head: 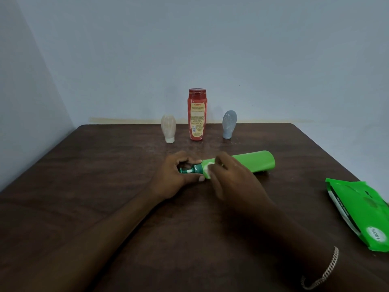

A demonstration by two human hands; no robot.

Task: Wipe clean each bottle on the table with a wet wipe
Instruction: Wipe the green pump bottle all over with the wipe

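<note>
So the green bottle (254,162) is lying on its side mid-desk (105,165). It's smooth glossy plastic, wide flat base pointing right, tapering to a dark green cap (190,170). The left hand (174,178) has its fingers curled round that cap end. The right hand (231,178) is bunched on a white wet wipe (207,168), pressing it on the bottle's shoulder just by the cap.

Behind the green bottle stand a tall red bottle (196,116) with a yellow label, a rounded beige tube (168,128) and a grey-blue tube (229,124), both on their caps. Well to the green bottle's right lies a crinkly green wipes pack (362,209). There's a chain bracelet (328,270) on the right wrist.
</note>
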